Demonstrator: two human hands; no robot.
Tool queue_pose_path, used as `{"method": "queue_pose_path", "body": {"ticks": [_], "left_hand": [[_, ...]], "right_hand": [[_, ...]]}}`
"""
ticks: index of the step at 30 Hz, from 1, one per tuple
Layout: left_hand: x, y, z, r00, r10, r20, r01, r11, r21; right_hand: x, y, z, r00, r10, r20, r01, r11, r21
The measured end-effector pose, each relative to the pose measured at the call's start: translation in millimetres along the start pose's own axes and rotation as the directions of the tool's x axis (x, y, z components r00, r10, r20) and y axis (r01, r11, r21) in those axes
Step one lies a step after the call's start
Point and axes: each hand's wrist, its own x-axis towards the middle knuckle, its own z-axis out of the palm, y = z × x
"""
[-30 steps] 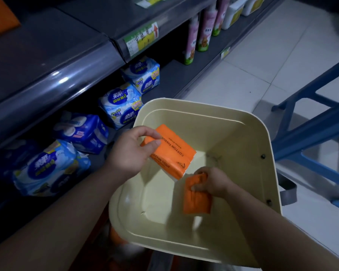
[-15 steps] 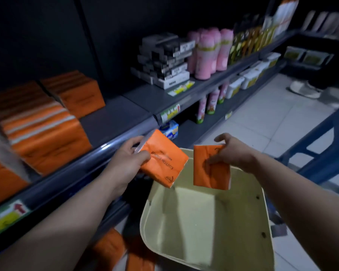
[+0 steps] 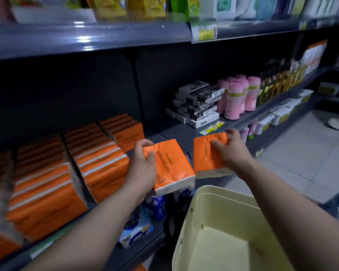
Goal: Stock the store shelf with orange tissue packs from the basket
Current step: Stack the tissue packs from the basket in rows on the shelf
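The dark grey shelf (image 3: 170, 133) runs beyond both hands, and the rows of stocked orange packs (image 3: 98, 159) stand on it to the left of the left hand, while the cream basket (image 3: 213, 194) sits below the right forearm. One orange tissue pack (image 3: 172, 165) is lifted in front of the shelf edge, with a second orange tissue pack (image 3: 204, 155) just to its right, the two nearly touching. The left hand (image 3: 143, 169) grips the first pack with fingers curled over its top and thumb on its face, and the right hand (image 3: 229, 153) clasps the second from the right side.
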Motion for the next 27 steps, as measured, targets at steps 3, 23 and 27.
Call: {"method": "queue_pose_path", "body": {"ticks": [3,23,27], "left_hand": [[21,17,-6,0.997,-0.070,-0.027,0.067,0.995,-0.078],[166,-9,-38,0.997,0.032,0.073,-0.074,0.704,0.706],[173,-20,-43,0.992,0.047,0.119,-0.122,0.635,0.763]], "right_hand": [[17,-11,11,0.998,-0.066,-0.021,0.066,0.998,0.000],[75,-30,80,0.965,-0.136,0.225,0.107,0.985,0.136],[79,-33,91,0.959,-0.161,0.232,0.128,0.980,0.152]]}}
